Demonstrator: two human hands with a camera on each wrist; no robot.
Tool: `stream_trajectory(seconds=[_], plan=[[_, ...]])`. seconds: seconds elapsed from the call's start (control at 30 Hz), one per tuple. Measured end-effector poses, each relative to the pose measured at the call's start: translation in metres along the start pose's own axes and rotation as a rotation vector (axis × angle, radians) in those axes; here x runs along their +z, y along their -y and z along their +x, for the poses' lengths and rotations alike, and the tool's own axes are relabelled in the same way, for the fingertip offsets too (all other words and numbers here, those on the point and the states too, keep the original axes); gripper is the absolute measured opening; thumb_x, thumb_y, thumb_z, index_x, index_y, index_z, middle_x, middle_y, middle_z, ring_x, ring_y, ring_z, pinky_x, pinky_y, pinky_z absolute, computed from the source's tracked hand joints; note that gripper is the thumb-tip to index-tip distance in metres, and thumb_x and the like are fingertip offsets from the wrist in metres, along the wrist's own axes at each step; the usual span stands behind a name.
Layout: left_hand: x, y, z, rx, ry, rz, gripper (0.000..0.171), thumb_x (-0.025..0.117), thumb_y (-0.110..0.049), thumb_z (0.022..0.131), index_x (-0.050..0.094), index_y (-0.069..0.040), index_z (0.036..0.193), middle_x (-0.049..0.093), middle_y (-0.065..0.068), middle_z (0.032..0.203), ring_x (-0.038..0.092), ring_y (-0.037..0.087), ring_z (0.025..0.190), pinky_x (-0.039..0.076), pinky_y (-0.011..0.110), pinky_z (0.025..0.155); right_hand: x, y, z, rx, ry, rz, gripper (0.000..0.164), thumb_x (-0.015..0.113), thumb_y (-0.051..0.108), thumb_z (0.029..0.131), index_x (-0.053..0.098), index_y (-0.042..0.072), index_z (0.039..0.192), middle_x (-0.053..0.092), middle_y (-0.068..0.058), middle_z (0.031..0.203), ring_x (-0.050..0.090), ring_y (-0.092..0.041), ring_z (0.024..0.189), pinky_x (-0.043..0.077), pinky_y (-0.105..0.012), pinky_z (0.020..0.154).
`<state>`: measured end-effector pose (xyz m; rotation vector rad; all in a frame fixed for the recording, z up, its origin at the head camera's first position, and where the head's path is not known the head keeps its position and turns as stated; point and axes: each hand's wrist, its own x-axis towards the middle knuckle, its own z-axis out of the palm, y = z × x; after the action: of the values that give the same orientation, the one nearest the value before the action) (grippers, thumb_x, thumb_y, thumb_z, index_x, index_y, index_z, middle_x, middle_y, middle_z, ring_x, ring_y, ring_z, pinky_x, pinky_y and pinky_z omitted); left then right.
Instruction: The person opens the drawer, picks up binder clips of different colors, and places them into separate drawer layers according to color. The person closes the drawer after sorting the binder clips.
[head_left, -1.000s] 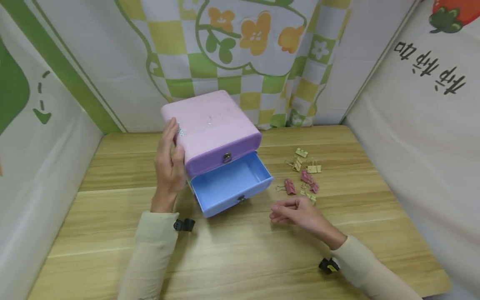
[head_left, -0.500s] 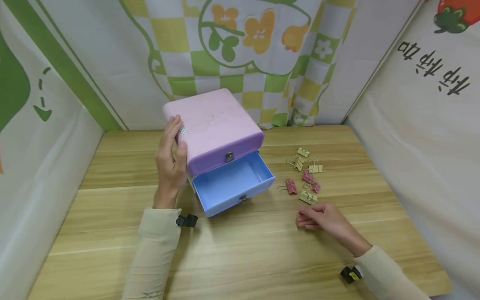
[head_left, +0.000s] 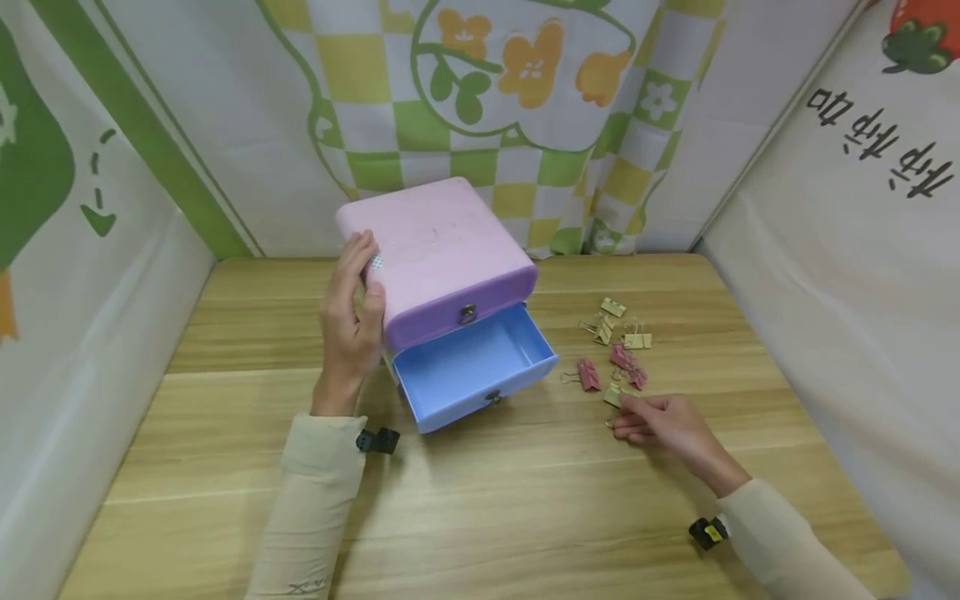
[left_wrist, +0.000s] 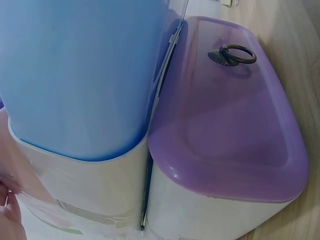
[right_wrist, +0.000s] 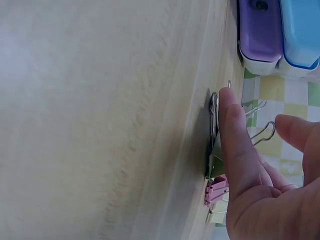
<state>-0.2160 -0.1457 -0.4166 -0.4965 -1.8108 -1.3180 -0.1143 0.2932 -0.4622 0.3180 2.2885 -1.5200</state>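
A small drawer cabinet (head_left: pixel 442 242) with a pink top stands at the back of the table, its blue drawer (head_left: pixel 472 367) pulled out with a bare inside. My left hand (head_left: pixel 351 325) rests along the cabinet's left side, fingers extended near the top edge. In the left wrist view a lower purple drawer (left_wrist: pixel 230 130) with a ring pull is closed. My right hand (head_left: pixel 671 425) is at the nearest yellow binder clip (head_left: pixel 613 394). In the right wrist view its fingers lie straight beside the clip, and the thumb is right at a wire handle (right_wrist: pixel 270 131).
Several more binder clips lie loosely grouped right of the cabinet, among them a pink clip (head_left: pixel 588 375) and a yellow clip (head_left: pixel 637 341). A checked curtain (head_left: pixel 510 167) hangs behind the wooden table (head_left: pixel 480 517). White fabric walls stand at both sides.
My right hand has moved right, away from beside the blue drawer, to the nearest yellow clip. My left hand stays on the cabinet. The head view has shifted slightly.
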Motion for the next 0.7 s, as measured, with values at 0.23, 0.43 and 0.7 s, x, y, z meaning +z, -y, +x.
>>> stream_trajectory(seconds=[0.23,0.43,0.7], plan=[[0.000,0.000,0.001,0.001,0.003,0.007,0.056,0.046,-0.028,0.097,0.063,0.001,0.141,0.059,0.014,0.155,0.046,0.029,0.154,0.034,0.042,0.133,-0.007,0.011,0.004,-0.057,0.026,-0.096,0.041,0.059,0.025,0.106,0.070,-0.011,0.123,0.080,-0.020,0.111,0.080,-0.016,0.093,0.067,-0.028,0.087],[-0.001,0.000,0.002,0.018,-0.002,0.002,0.055,0.047,-0.028,0.096,0.064,0.000,0.141,0.060,0.015,0.154,0.046,0.031,0.154,0.035,0.042,0.132,-0.017,0.019,0.009,-0.073,0.073,-0.122,0.040,0.058,0.014,0.105,0.063,-0.016,0.132,0.077,-0.024,0.118,0.080,-0.021,0.100,0.066,-0.032,0.094],[0.000,0.000,0.001,0.013,0.001,0.006,0.056,0.047,-0.028,0.096,0.063,0.000,0.141,0.060,0.015,0.154,0.046,0.030,0.154,0.036,0.042,0.132,-0.031,0.022,0.017,-0.111,0.167,-0.078,0.042,0.057,0.005,0.102,0.057,-0.018,0.137,0.072,-0.030,0.127,0.079,-0.020,0.104,0.065,-0.034,0.096]])
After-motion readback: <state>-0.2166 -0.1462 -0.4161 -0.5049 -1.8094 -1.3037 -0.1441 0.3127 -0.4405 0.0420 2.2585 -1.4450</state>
